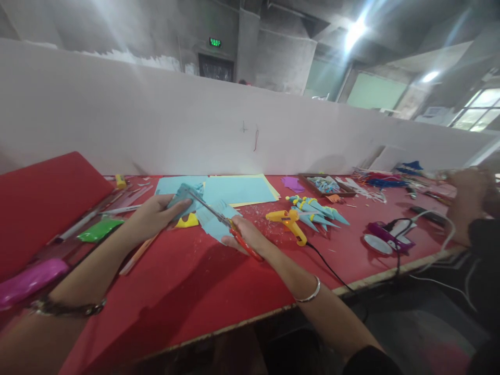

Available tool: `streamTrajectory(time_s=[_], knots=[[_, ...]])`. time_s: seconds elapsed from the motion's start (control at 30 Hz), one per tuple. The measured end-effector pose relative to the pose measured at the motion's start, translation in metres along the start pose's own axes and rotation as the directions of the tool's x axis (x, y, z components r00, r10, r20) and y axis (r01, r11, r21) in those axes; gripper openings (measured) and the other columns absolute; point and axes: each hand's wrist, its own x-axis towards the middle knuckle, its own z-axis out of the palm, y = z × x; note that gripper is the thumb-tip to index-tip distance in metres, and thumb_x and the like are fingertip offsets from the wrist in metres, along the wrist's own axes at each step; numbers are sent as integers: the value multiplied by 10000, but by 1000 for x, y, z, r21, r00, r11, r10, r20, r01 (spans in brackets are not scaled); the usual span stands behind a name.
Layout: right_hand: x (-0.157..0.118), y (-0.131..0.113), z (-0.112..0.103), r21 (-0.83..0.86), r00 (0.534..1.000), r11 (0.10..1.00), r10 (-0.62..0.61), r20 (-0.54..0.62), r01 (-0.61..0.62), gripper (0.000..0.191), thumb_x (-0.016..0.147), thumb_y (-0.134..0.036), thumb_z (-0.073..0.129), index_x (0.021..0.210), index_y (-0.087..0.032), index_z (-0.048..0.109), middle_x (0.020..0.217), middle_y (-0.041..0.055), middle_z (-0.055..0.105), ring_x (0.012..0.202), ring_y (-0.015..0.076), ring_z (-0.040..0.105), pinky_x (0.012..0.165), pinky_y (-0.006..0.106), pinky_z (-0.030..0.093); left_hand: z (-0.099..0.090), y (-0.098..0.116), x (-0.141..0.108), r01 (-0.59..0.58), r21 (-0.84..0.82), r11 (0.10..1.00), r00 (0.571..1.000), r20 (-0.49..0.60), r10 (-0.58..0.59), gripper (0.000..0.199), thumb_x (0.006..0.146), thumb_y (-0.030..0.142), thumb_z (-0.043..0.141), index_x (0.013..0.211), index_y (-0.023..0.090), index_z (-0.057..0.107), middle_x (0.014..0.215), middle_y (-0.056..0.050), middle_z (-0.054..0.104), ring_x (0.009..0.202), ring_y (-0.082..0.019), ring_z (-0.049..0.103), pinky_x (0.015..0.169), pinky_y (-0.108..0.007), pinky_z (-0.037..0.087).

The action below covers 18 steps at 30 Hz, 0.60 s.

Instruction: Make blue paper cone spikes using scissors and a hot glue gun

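Observation:
My left hand pinches a small piece of light blue paper above the red table. In my right hand is a pair of scissors with red handles, its blades reaching to the paper. Whether the blades have paper between them I cannot tell. Under the scissors lie more cut blue paper pieces, with a yellow scrap beside them. Right of my right hand lies a yellow glue gun with a small orange light, next to blue paper cones with yellow trim.
Blue sheets lie by the white partition. Green and pink packets are at left. A tray of scraps, a purple device and cables stand to the right. Another person's hand shows at far right.

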Motion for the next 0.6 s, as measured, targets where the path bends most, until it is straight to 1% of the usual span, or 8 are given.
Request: streamTrajectory(time_s=[0.13, 0.27, 0.47, 0.6], knots=[[0, -4, -3, -22, 998, 998, 57, 6, -57, 382, 723, -496, 569, 627, -211, 333, 618, -48, 335, 563, 99, 314, 533, 232, 242, 0, 4, 0, -13, -27, 1000, 1000, 12, 13, 422, 716, 548, 388, 518, 190, 495, 416, 31, 446, 408, -81, 386, 455, -233, 301], [-2, -7, -6, -4, 996, 996, 88, 17, -88, 375, 733, -495, 549, 601, -206, 351, 570, -55, 335, 540, 90, 296, 515, 229, 217, -1, 5, 1, -1, -48, 999, 999, 35, 2, 411, 720, 549, 404, 540, 193, 503, 399, 42, 441, 389, -75, 376, 448, -233, 296], [-2, -4, -5, 15, 995, 996, 92, 33, -93, 409, 727, -534, 540, 577, -197, 366, 549, -59, 303, 525, 82, 287, 502, 224, 206, -2, 5, 0, -3, -14, 1000, 999, 48, 4, 415, 729, 551, 381, 552, 198, 512, 374, 38, 437, 384, -85, 392, 452, -238, 305], [-2, -4, -6, 14, 994, 995, 102, 24, -102, 424, 730, -538, 536, 556, -195, 358, 548, -58, 282, 529, 79, 276, 507, 229, 195, -3, 5, 0, -26, 0, 1000, 999, 45, 26, 419, 721, 547, 375, 546, 195, 519, 407, 27, 466, 389, -82, 390, 445, -235, 292]])
